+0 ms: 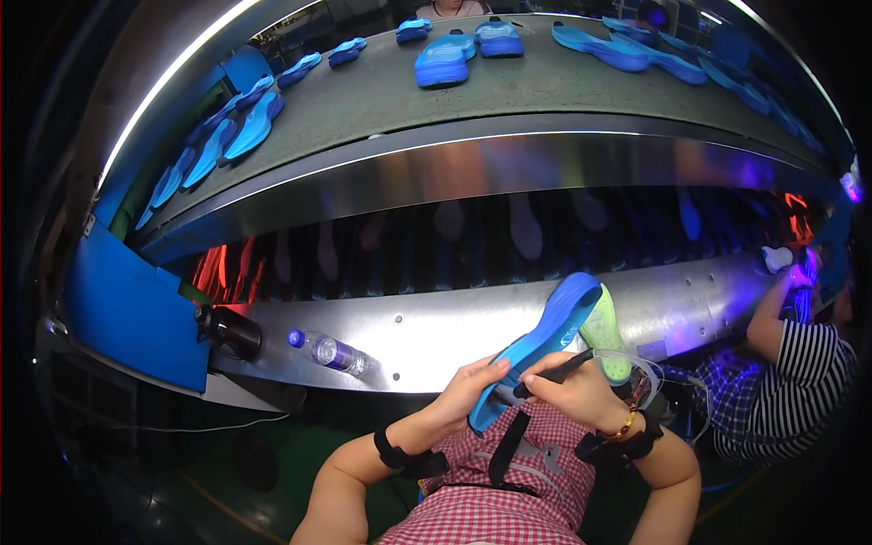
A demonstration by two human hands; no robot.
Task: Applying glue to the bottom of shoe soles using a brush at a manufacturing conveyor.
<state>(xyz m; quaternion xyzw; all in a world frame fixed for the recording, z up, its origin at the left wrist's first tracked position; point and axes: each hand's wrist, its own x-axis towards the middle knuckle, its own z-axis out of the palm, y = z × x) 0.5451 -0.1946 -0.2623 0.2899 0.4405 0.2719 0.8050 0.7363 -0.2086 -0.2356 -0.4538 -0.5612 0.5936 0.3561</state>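
In front of my lap is a blue shoe sole [550, 331], tilted, with its far end up over the metal ledge. My left hand [467, 391] grips its near end, thumb on the upper face. Between the fingers of my right hand [579, 392] is a black pen-like tool [572, 364] joined to a clear tube [649, 374]. Its pale tip is at the sole's near end, close to my left thumb; whether it touches cannot be made out. A light green sole [603, 329] lies on the ledge just behind, partly hidden by the blue one.
A clear water bottle [331, 352] and a dark flask [229, 332] stand or lie on the metal ledge [422, 318], left. Above runs a green conveyor belt [363, 102] carrying several blue soles [445, 60]. Red heaters [227, 274] glow underneath. At right, a co-worker's hand [803, 272] is lit violet.
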